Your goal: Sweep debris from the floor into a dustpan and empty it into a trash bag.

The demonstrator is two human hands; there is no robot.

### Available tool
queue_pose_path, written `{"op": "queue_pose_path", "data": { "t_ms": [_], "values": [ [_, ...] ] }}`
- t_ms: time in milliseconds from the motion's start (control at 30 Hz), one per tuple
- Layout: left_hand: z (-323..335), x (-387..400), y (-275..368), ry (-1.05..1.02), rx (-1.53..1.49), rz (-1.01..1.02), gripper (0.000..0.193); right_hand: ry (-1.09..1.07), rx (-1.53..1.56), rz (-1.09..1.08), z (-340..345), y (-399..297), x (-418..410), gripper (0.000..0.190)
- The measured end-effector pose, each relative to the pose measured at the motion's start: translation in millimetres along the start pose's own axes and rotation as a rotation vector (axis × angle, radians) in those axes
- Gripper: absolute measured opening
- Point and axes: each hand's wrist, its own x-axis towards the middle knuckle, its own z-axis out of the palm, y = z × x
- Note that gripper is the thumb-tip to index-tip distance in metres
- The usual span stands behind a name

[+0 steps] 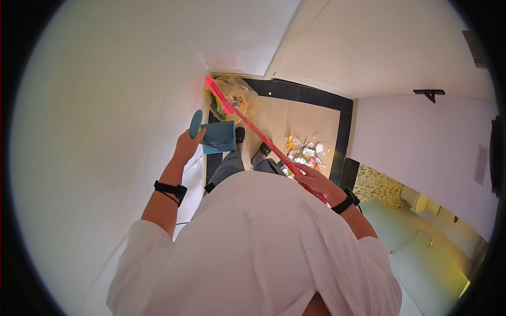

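Note:
My left hand (189,145) holds a blue-green dustpan (223,132) by its handle, above the floor at the left wall; a few thin dark strands or sticks lie on it. My right hand (315,182) is closed around the red handle of a broom (259,136). The broom slants up and left, and its pink head (219,96) passes over a yellowish plastic bag (247,94) with rubbish inside, in the floor's far left corner. A pile of litter (310,152), with paper, wrappers and a small box, lies on the floor by my right foot.
White walls stand close on the left and ahead, with a black border (324,96) around the light floor (269,118). A white door (427,134) is on the right, beside a tiled room with a toilet (413,197). My feet in black shoes are between bag and litter.

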Motion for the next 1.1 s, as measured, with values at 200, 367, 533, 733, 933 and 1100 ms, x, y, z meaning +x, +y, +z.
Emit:
{"op": "queue_pose_path", "data": {
  "t_ms": [200, 367, 533, 733, 933, 1100],
  "values": [
    [27, -31, -27, 0.045, -0.072, -0.048, 0.052, -0.032, -0.056, 0.052, -1, 7, 18, 0.059],
    [53, -31, -40, 0.027, -0.010, -0.021, 0.053, -0.024, -0.137, 0.043, -5, 13, 35, 0.059],
    [76, -14, -57, -0.074, 0.021, 0.046, 0.050, -0.024, -0.153, 0.072, 1, -1, 34, 0.062],
    [106, 18, -67, -0.123, 0.039, 0.061, 0.050, 0.032, -0.226, 0.108, 5, -11, 28, 0.063],
    [119, 31, -40, -0.146, 0.045, 0.076, 0.049, 0.071, -0.225, 0.161, 16, -15, 19, 0.063],
    [120, 21, -33, -0.166, 0.057, 0.131, 0.049, 0.079, -0.199, 0.163, 18, -13, 10, 0.063]
  ]
}}
